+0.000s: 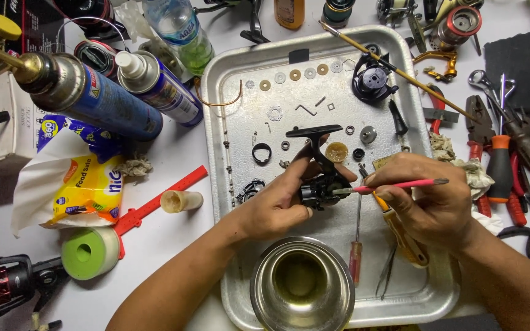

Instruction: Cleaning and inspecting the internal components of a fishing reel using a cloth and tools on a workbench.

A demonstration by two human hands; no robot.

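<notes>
over the metal tray (228, 67), the left hand (274, 205) grips a black reel body (321, 187) (handle up). the right hand (427, 199), just right of it, pinches a pink brush (394, 184) lying level, bristles touching the reel.

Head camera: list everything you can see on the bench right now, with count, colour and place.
Metal tray: one, silver, centre.
Black reel body: one, in the left hand over the tray.
Pink brush: one, in the right hand, tip at the reel body.
Washers: a row, silver and tan, along the tray's top.
Steel bowl: one, holding yellowish liquid, tray's near edge.
Red-handled screwdriver: one, in the tray beside the bowl.
Spray cans: two, blue and silver, upper left.
Tape roll: one, white with green core, lower left.
Pliers and hand tools: a pile, red, orange and black handles, right.
Left hand: holds the reel body.
Right hand: holds the brush.
</notes>
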